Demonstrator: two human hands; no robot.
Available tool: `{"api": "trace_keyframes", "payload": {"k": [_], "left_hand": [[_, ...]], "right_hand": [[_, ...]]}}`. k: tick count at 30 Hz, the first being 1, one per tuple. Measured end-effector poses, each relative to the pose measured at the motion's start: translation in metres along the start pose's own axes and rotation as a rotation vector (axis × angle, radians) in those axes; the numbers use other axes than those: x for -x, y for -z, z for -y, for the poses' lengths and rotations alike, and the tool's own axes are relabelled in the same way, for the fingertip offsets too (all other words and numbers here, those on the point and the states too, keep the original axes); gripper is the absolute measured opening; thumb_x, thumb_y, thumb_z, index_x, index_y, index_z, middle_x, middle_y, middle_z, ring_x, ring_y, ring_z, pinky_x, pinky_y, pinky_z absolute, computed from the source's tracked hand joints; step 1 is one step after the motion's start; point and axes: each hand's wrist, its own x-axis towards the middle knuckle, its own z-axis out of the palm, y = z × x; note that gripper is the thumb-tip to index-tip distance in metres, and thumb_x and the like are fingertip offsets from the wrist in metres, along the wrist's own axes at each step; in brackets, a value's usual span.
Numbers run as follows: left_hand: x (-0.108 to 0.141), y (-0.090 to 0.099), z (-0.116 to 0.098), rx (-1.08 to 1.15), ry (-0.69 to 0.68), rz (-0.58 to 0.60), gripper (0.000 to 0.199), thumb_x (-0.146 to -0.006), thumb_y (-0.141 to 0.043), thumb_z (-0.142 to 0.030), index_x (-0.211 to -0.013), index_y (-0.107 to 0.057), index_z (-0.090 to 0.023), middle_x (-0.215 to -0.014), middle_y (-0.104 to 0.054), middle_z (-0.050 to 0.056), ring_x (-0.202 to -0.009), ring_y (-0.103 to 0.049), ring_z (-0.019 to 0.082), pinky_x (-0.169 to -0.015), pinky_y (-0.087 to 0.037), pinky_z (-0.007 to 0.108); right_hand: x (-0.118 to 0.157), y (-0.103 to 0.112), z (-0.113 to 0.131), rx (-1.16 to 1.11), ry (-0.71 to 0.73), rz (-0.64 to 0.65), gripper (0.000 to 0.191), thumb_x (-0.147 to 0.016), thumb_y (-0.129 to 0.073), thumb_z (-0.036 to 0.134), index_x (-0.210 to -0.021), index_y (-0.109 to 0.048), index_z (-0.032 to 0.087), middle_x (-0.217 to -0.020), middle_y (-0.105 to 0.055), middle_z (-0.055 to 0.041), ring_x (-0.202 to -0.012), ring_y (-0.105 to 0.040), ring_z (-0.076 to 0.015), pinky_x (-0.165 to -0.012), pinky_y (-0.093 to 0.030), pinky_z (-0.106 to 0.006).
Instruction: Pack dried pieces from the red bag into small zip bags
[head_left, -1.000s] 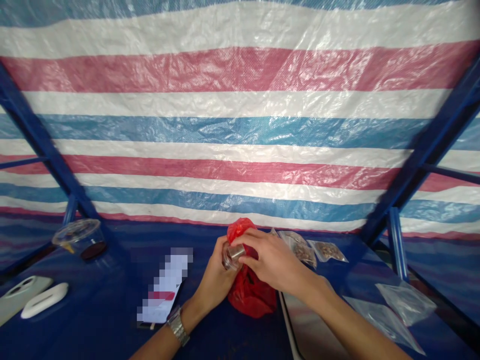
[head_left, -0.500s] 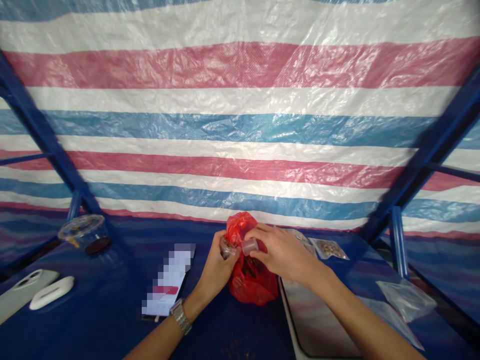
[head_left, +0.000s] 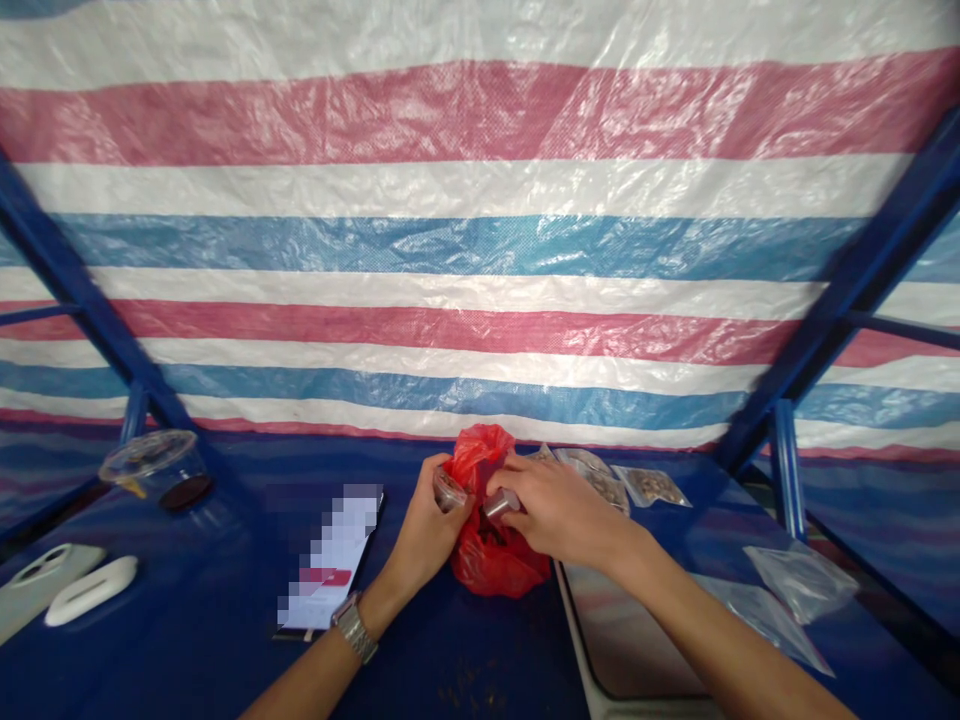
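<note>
- a short grey tube (head_left: 501, 505) is held in the right hand (head_left: 562, 510), just over the open top of a red plastic bag (head_left: 491, 565).
- the long side of the tube is set on a slant: the low end is turned to the left, and the high end is turned up and to the right.
- the right fingers (head_left: 521, 472) are closed on the tube, so most of it is covered, and only a small part can be seen.
- a small clear pot (head_left: 448, 490) with brown bits in it is held in the left hand (head_left: 427, 530), and the left fingers (head_left: 442, 470) are closed around it.
- the pot is found just to the left of the tube, with a small gap left between them.
- the tube is nearer to the right hand, and the pot is nearer to the left hand.
- the red bag is set on a blue surface (head_left: 225, 640), between the two hands.
- a metal watch (head_left: 354, 628) is worn on the left wrist.
- a phone with a blurred screen (head_left: 330, 560) is laid to the left of the hands, and a clear cup (head_left: 154, 468) with dark stuff in it is placed farther left.
- small clear bags of brown bits (head_left: 649, 486) are laid to the right of the hands.
- a striped plastic sheet (head_left: 480, 250) is hung behind the surface.
</note>
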Motion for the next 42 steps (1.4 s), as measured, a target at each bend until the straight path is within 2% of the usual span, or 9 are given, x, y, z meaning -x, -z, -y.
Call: {"api": "trace_keyframes", "payload": {"k": [5, 9, 14, 17, 22, 26, 30, 38, 42], "left_hand": [[-0.003, 0.002, 0.007, 0.02, -0.039, 0.061, 0.056, -0.081, -0.08, -0.029, -0.126, -0.048, -0.023, -0.113, -0.069, 0.003, -0.096, -0.069, 0.019, -0.088, -0.054, 0.031], [-0.006, 0.006, 0.01, 0.014, -0.046, 0.11, 0.06, -0.084, -0.079, -0.039, -0.131, -0.045, -0.024, -0.123, -0.065, 0.006, -0.108, -0.067, 0.022, -0.097, -0.053, 0.037], [-0.007, 0.015, 0.008, -0.133, -0.08, 0.18, 0.065, -0.088, -0.073, -0.045, -0.142, -0.04, -0.025, -0.134, -0.054, 0.01, -0.124, -0.057, 0.026, -0.11, -0.045, 0.043], [-0.008, 0.018, 0.007, -0.205, -0.101, 0.162, 0.063, -0.091, -0.068, -0.046, -0.143, -0.039, -0.026, -0.128, -0.052, 0.008, -0.12, -0.056, 0.025, -0.106, -0.046, 0.043], [-0.009, 0.017, 0.005, -0.323, -0.191, -0.004, 0.039, -0.091, -0.066, -0.042, -0.121, -0.05, -0.024, -0.106, -0.053, 0.003, -0.096, -0.056, 0.02, -0.092, -0.048, 0.037], [-0.009, 0.015, -0.001, -0.24, -0.124, 0.079, 0.026, -0.093, -0.062, -0.037, -0.111, -0.049, -0.023, -0.087, -0.052, -0.003, -0.074, -0.053, 0.015, -0.072, -0.047, 0.028], [-0.006, 0.012, -0.008, -0.197, -0.119, 0.069, 0.017, -0.093, -0.062, -0.034, -0.1, -0.052, -0.023, -0.084, -0.055, -0.004, -0.071, -0.054, 0.013, -0.069, -0.046, 0.025], [-0.004, 0.01, -0.016, -0.147, -0.178, -0.029, 0.017, -0.093, -0.064, -0.033, -0.1, -0.053, -0.023, -0.084, -0.061, -0.003, -0.069, -0.058, 0.013, -0.065, -0.047, 0.023], [-0.004, 0.01, -0.021, -0.159, -0.198, -0.041, 0.017, -0.089, -0.066, -0.031, -0.098, -0.056, -0.022, -0.082, -0.063, -0.003, -0.072, -0.061, 0.013, -0.065, -0.048, 0.023]], "right_hand": [[-0.005, -0.003, 0.006, -0.026, 0.01, -0.119, 0.013, -0.097, -0.067, 0.027, -0.11, -0.068, 0.024, -0.117, -0.071, -0.0041, -0.106, -0.069, -0.0242, -0.088, -0.044, -0.034], [-0.009, -0.01, 0.003, -0.016, 0.0, -0.128, 0.017, -0.101, -0.063, 0.032, -0.115, -0.067, 0.023, -0.117, -0.072, -0.0057, -0.105, -0.069, -0.0256, -0.087, -0.046, -0.036], [-0.009, -0.011, -0.005, 0.014, -0.063, -0.115, 0.02, -0.102, -0.058, 0.03, -0.119, -0.066, 0.021, -0.123, -0.072, -0.009, -0.11, -0.07, -0.0286, -0.088, -0.047, -0.038], [-0.007, -0.011, -0.009, 0.033, -0.074, -0.09, 0.019, -0.101, -0.059, 0.029, -0.117, -0.065, 0.02, -0.123, -0.072, -0.0089, -0.109, -0.07, -0.0285, -0.086, -0.047, -0.037], [-0.007, -0.013, -0.012, 0.054, -0.068, -0.065, 0.017, -0.099, -0.061, 0.026, -0.114, -0.067, 0.02, -0.123, -0.071, -0.008, -0.106, -0.071, -0.0264, -0.084, -0.046, -0.035], [-0.007, -0.009, -0.008, 0.024, -0.035, -0.082, 0.02, -0.099, -0.062, 0.028, -0.117, -0.067, 0.022, -0.122, -0.071, -0.0075, -0.108, -0.069, -0.0255, -0.086, -0.046, -0.034], [-0.006, -0.007, 0.002, 0.014, 0.003, -0.067, 0.025, -0.097, -0.064, 0.025, -0.122, -0.067, 0.021, -0.122, -0.071, -0.0093, -0.107, -0.069, -0.0257, -0.085, -0.047, -0.034], [-0.007, -0.013, 0.012, 0.057, -0.001, -0.076, 0.024, -0.095, -0.064, 0.025, -0.117, -0.069, 0.018, -0.121, -0.07, -0.0127, -0.1, -0.07, -0.0273, -0.083, -0.05, -0.037], [-0.006, -0.011, 0.012, 0.005, 0.029, -0.104, 0.025, -0.096, -0.063, 0.028, -0.119, -0.068, 0.02, -0.12, -0.07, -0.01, -0.103, -0.07, -0.0264, -0.083, -0.05, -0.036]]}}
